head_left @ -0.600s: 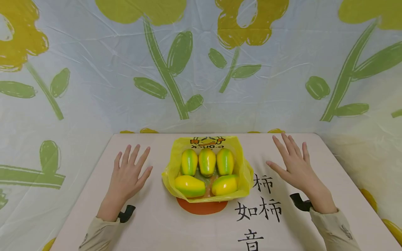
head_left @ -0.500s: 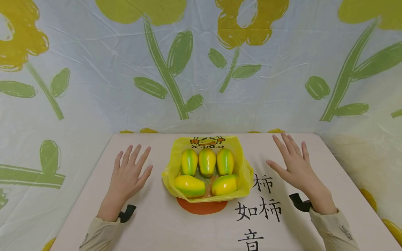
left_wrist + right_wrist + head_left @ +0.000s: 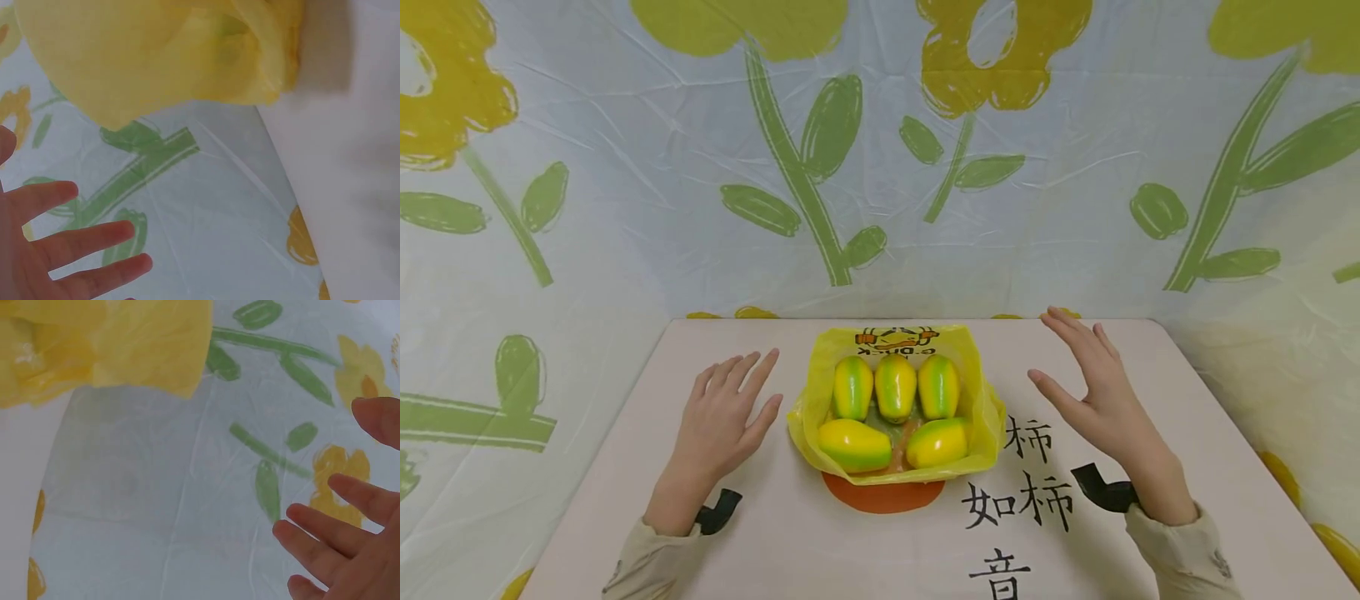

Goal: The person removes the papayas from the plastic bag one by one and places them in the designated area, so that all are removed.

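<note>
A yellow plastic bag (image 3: 891, 477) with a duck print stands wide-mouthed in the middle of the table. Inside lie several yellow-green fruits that look like small papayas or mangoes, among them one at the back centre (image 3: 895, 388) and one at the front left (image 3: 854, 445). My left hand (image 3: 718, 425) hovers left of the bag, fingers loosely spread, touching nothing. To the right of the bag my right hand (image 3: 1108, 400) is held up, thumb apart from the fingers, also holding nothing. Both wrist views show the bag's side (image 3: 156, 56) apart from the fingers.
The pale table (image 3: 760, 550) has black printed characters (image 3: 1018, 504) and an orange-red patch (image 3: 883, 497) at the bag's front edge. A flower-patterned cloth (image 3: 700, 167) hangs behind and at both sides. A black wrist mount (image 3: 1105, 490) juts inward from each wrist.
Both hands have moved a little inward toward the bag. The right hand has turned more onto its side, and the left fingers have drawn closer together. Bag and fruits stay put.
</note>
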`<action>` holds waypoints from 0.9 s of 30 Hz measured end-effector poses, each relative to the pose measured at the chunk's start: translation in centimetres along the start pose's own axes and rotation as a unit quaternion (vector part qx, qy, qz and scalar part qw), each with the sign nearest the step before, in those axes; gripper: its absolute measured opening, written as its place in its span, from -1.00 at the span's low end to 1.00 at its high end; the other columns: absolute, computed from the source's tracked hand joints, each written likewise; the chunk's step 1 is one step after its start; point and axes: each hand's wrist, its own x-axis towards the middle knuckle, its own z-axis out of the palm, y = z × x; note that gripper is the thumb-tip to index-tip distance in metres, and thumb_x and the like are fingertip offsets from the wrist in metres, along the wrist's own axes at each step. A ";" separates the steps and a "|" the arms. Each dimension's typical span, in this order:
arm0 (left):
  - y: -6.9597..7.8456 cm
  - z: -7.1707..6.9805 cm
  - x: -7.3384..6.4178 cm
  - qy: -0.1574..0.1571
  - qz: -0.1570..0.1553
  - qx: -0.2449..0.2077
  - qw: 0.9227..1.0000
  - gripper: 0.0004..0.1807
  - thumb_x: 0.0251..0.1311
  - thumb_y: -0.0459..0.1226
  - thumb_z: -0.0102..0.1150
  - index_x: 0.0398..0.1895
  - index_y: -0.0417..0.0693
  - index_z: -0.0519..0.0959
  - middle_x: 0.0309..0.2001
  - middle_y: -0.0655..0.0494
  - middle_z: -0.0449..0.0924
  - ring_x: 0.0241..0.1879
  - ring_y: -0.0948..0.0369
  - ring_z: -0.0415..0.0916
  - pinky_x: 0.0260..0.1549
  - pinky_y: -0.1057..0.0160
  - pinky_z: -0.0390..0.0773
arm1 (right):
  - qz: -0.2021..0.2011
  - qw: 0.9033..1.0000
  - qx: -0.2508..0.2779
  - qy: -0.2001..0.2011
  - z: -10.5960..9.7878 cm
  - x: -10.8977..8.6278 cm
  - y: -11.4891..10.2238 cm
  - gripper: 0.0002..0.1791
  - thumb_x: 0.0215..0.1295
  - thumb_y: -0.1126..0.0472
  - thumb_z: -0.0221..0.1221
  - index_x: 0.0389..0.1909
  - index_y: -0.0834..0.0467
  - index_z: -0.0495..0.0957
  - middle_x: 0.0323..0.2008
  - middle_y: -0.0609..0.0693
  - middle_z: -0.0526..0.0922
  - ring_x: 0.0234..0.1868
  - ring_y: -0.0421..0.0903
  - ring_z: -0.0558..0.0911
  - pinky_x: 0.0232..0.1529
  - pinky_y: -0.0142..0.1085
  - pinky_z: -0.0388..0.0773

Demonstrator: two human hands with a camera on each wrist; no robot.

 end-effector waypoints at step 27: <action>3.8 0.7 2.7 -0.143 0.034 0.009 0.989 -0.42 0.34 0.15 -0.02 0.29 0.09 0.53 0.02 -0.06 0.65 0.02 -0.06 0.50 0.06 -0.13 0.41 | -0.092 0.985 0.052 -0.134 2.5 6.8 -6.8 -0.43 0.28 0.19 0.28 0.32 0.13 0.43 0.24 0.00 0.53 0.27 -0.03 0.48 0.25 -0.03 0.39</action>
